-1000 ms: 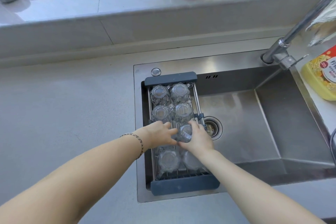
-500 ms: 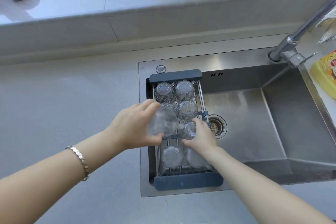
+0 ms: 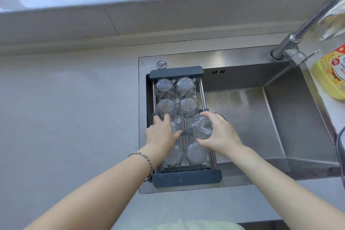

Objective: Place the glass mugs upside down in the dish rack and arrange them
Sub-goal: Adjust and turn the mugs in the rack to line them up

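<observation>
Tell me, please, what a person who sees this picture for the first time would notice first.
First come the two hands over the middle of the dish rack, which sits across the left end of the steel sink. The right hand grips a glass mug with a barcode sticker, and the left hand rests on another mug. Next, the yellow bottle at the right edge stands out.

Clear glossy glass mugs (image 3: 184,88) on a wire-metal rack with matt grey plastic ends (image 3: 186,177). Brushed stainless-steel sink (image 3: 280,117); matt grey stone counter (image 3: 65,108).
</observation>
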{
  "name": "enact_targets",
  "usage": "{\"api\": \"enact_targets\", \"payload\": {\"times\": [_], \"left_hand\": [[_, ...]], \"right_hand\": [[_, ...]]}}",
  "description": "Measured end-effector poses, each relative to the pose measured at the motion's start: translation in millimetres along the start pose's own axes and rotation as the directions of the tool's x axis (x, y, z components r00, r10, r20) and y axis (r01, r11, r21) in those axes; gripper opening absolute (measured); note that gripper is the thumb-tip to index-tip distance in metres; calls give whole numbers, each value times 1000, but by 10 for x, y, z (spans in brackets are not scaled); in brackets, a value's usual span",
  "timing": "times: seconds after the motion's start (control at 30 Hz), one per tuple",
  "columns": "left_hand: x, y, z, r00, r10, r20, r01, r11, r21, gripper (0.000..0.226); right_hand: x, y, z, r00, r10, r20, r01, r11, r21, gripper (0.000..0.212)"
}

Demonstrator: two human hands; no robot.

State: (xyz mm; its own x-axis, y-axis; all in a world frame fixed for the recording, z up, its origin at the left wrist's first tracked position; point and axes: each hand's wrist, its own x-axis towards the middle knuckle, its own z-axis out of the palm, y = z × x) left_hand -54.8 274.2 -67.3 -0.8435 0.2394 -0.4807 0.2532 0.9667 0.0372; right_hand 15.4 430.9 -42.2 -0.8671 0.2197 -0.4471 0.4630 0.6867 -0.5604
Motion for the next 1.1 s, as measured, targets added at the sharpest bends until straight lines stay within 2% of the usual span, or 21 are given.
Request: {"api": "enact_targets", "payload": {"times": [0.17, 0.3, 0.43, 0.53, 0.7, 0.83, 0.97, 1.03, 1.1], "left_hand": [[30, 3, 104, 997, 58, 57, -60, 997, 46, 61], [94, -104, 85, 988, 100, 122, -99, 995, -15, 62], [85, -118, 68, 993, 70, 90, -64, 995, -74, 57], [87, -98, 88, 997, -24, 75, 36, 986, -161, 68], [121, -103, 99, 995, -36, 92, 52, 983, -178, 72], [133, -114, 95, 995, -24, 99, 41, 984, -171, 73], [131, -103, 90, 995, -12, 98, 27, 989, -144, 73], [115, -104, 89, 996, 3, 86, 8, 992, -126, 72], [88, -111, 89, 997, 37, 66, -30, 995, -98, 71]], "right_hand": [[33, 1, -7, 999, -36, 37, 36, 999, 4, 70], [87, -1, -13, 996, -44, 80, 46, 999, -27, 74], [199, -67, -60, 977, -102, 187, 136, 975, -178, 74], [331, -121, -59, 946, -185, 268, 256, 930, -264, 72], [491, -86, 118, 909, -251, 331, 335, 915, -224, 73], [496, 20, 230, 929, -267, 256, 303, 946, -112, 71], [396, 95, 357, 956, -255, 148, 273, 955, -116, 66], [310, 54, 406, 986, -160, 55, 157, 986, 56, 63], [249, 27, 442, 997, 20, -76, -5, 980, 199, 69]]}}
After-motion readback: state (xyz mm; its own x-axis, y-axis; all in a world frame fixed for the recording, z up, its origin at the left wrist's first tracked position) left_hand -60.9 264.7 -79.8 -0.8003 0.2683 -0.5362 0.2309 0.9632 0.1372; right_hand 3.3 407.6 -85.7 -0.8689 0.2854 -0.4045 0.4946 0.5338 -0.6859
